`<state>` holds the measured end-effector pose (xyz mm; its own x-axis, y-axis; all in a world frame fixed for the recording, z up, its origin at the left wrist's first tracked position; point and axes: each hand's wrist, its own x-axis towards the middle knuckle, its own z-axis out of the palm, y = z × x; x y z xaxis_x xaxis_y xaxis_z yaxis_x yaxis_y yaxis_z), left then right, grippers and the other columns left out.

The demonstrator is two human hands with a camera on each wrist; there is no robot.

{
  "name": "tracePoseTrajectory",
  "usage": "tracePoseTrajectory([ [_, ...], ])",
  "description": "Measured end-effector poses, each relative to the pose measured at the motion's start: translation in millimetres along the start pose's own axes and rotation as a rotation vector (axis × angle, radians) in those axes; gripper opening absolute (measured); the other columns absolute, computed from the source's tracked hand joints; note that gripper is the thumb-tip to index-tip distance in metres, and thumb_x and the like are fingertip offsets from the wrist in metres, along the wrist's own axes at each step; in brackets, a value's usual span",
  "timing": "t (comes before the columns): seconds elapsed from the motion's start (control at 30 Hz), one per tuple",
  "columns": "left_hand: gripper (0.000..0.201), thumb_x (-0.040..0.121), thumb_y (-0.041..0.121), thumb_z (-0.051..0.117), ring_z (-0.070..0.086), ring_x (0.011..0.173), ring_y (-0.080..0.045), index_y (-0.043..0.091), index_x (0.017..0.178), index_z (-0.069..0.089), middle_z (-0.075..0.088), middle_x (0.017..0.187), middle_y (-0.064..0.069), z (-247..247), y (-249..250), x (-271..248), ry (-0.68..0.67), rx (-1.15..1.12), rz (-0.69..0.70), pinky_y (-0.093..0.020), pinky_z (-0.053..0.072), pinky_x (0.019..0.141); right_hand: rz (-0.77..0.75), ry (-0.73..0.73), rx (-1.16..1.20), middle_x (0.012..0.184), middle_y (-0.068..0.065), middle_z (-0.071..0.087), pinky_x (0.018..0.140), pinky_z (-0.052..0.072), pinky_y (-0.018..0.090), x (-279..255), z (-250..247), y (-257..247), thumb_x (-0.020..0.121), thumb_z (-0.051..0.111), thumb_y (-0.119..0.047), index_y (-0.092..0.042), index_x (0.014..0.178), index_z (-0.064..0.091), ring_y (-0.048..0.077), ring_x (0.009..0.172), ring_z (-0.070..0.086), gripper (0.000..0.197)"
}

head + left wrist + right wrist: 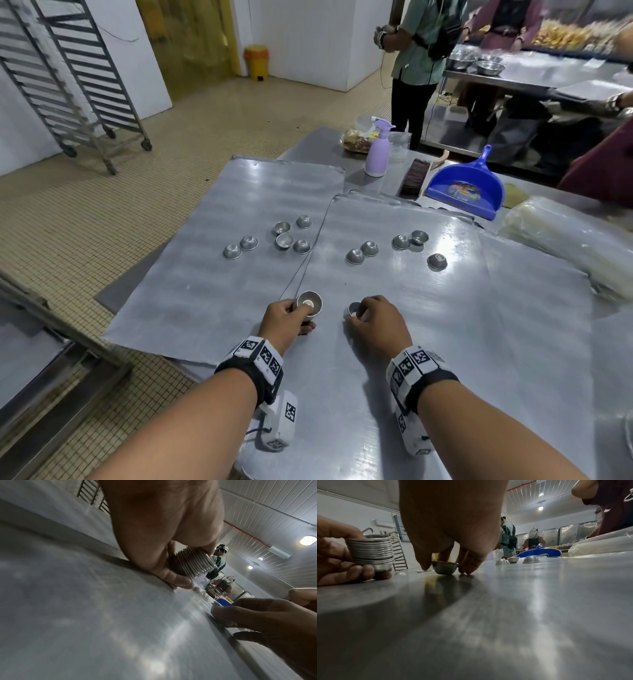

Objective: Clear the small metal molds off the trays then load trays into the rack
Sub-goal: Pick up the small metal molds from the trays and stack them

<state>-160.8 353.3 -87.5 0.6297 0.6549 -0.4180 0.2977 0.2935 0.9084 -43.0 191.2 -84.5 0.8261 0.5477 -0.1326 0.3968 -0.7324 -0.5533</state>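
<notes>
the clearing step looks about half done: the left hand (287,317) grasps a nested stack (309,304) of molds low over the near tray (445,342), while the right hand (375,317) pinches a single mold (445,568) sitting upright on that tray. next that mold probably wants lifting and dropping into the stack. loose molds (363,253) still dot both trays, and the rack (78,85) waits across the floor.

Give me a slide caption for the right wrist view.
Right hand pinches single mold on tray; left hand holds nested mold stack.
</notes>
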Motion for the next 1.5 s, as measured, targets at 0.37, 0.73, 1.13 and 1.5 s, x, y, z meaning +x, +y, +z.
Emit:
tracePoseTrajectory([
  [0.37, 0.012, 0.09, 0.007, 0.068, 0.068, 0.064, -0.028, -0.005, 0.088, 0.069, 0.067, 0.075, -0.015, 1.1, 4.4, -3.4, 0.008, -0.013, 0.009, -0.038, 0.059, 0.072, -0.039, -0.043, 0.104, 0.111, 0.003, 0.064, 0.088, 0.049, 0.032, -6.9, -11.5, -0.7, 0.08, 0.076, -0.039, -0.021, 0.12, 0.064, 0.022, 0.102, 0.062, 0.046],
  [0.73, 0.025, 0.09, 0.015, 0.064, 0.066, 0.078, -0.029, -0.009, 0.094, 0.072, 0.068, 0.083, -0.021, 1.2, 15.5, -19.0, -0.028, -0.291, -0.063, -0.04, 0.062, 0.074, -0.296, -0.009, 0.297, 0.114, -0.008, 0.07, 0.086, 0.051, 0.025, -15.0, -5.6, -53.5, 0.078, 0.078, -0.047, -0.027, 0.132, 0.058, 0.01, 0.102, 0.064, 0.061],
  [1.13, 0.03, 0.088, 0.023, 0.071, 0.069, 0.071, -0.025, -0.006, 0.095, 0.075, 0.071, 0.078, -0.018, -5.2, 13.3, -50.4, -0.006, -0.255, -0.016, -0.035, 0.057, 0.069, -0.344, -0.071, 0.315, 0.117, -0.009, 0.07, 0.093, 0.049, 0.03, -34.4, 3.7, -62.7, 0.076, 0.078, -0.053, -0.033, 0.138, 0.056, 0.014, 0.107, 0.062, 0.069],
  [1.5, 0.016, 0.083, 0.015, 0.067, 0.054, 0.046, -0.023, 0.0, 0.08, 0.069, 0.065, 0.062, -0.018, -86.9, 0.8, -44.6, 0.226, 0.036, -0.097, -0.023, 0.04, 0.046, -0.299, -0.18, 0.314, 0.125, -0.01, 0.067, 0.093, 0.052, 0.031, -43.3, 16.3, -58.3, 0.087, 0.069, -0.051, -0.028, 0.129, 0.062, 0.007, 0.104, 0.065, 0.049],
])
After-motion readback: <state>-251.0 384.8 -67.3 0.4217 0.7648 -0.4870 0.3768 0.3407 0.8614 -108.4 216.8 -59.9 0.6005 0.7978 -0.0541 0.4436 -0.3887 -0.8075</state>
